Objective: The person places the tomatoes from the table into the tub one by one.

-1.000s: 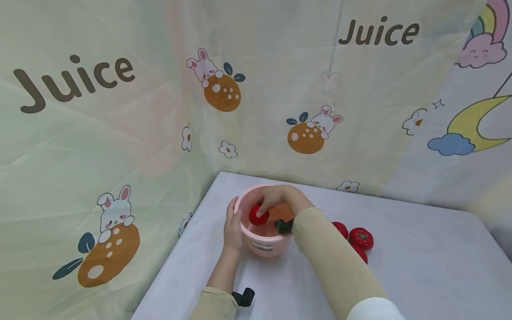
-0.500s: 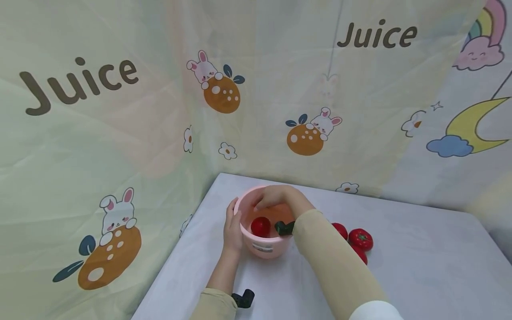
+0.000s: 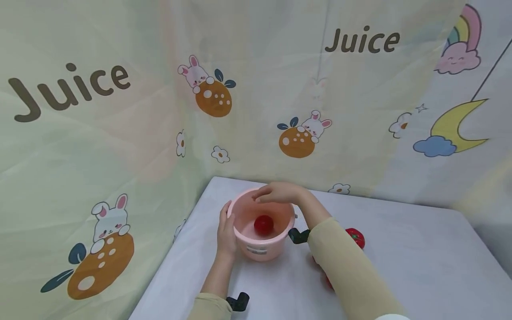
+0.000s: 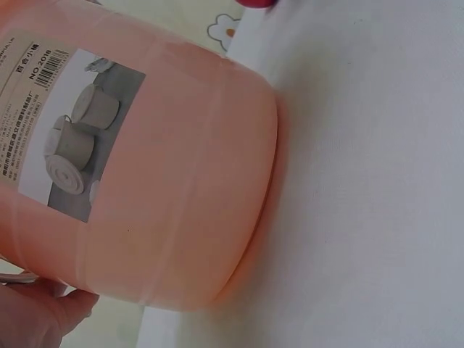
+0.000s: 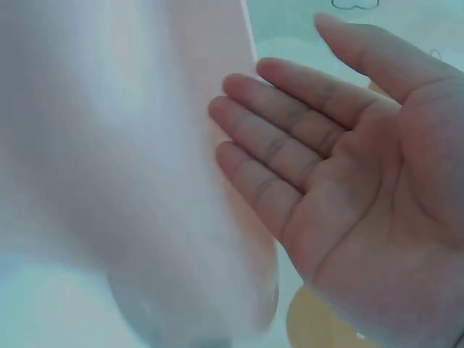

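A pink plastic bucket (image 3: 262, 249) stands on the white table. Inside it lies a round red tomato (image 3: 264, 226), its stem not visible. My left hand (image 3: 226, 235) holds the bucket's left side, with the thumb at the rim; in the left wrist view part of this hand (image 4: 36, 315) touches the outer wall near the handle. Over the bucket's far rim is my right hand (image 3: 276, 193), holding nothing. Its fingers (image 5: 283, 112) look straight and the palm shows bare in the right wrist view.
Right of the bucket, a red tomato (image 3: 356, 238) with a green top sits partly behind my right sleeve (image 3: 344, 262); slivers of other red ones show at the sleeve's left edge. A printed cloth wall (image 3: 256, 111) rises along the table's back and left edges.
My right hand has let go of the tomato inside the bucket and risen to the rim. The tomato rests at the bottom. My left hand stays at the bucket's side; the head view has shifted slightly.
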`<state>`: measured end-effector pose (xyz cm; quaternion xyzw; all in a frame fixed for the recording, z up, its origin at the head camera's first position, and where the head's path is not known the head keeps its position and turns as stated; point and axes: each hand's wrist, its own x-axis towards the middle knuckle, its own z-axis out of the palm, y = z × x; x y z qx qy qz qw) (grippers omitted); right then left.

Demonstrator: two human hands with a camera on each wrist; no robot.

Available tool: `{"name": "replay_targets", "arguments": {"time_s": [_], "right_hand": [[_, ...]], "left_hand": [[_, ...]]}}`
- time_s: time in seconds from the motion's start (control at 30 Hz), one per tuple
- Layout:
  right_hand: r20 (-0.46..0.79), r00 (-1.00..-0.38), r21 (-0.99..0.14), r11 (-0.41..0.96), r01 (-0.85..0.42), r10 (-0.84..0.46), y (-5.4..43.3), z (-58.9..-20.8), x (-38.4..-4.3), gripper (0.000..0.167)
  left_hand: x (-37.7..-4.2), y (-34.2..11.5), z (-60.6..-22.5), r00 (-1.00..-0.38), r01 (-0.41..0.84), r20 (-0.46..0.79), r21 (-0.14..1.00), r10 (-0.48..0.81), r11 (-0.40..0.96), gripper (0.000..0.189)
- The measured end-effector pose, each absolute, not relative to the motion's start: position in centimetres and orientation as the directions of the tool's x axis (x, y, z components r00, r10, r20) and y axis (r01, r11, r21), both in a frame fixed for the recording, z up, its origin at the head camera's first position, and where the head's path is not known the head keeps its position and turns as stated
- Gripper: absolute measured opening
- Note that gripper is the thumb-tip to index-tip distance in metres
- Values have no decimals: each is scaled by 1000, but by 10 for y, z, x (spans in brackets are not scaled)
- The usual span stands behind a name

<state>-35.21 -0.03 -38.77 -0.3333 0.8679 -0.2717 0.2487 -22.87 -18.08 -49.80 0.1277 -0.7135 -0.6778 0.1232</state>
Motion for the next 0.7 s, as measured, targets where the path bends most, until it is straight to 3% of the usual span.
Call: {"name": "replay_targets", "arguments": {"time_s": [0.4,0.7], "right_hand": [[-146,-770,-802,529,-276,-622,55,-392,-322,45],[-28,-876,-834,495,-245,-482,125,-407,-299,63]], "left_hand": [[-226,-182,-502,-939,-1,19,998,-343,59,43],[-224,-182,-502,-935,5,34,996,-352,84,45]]}}
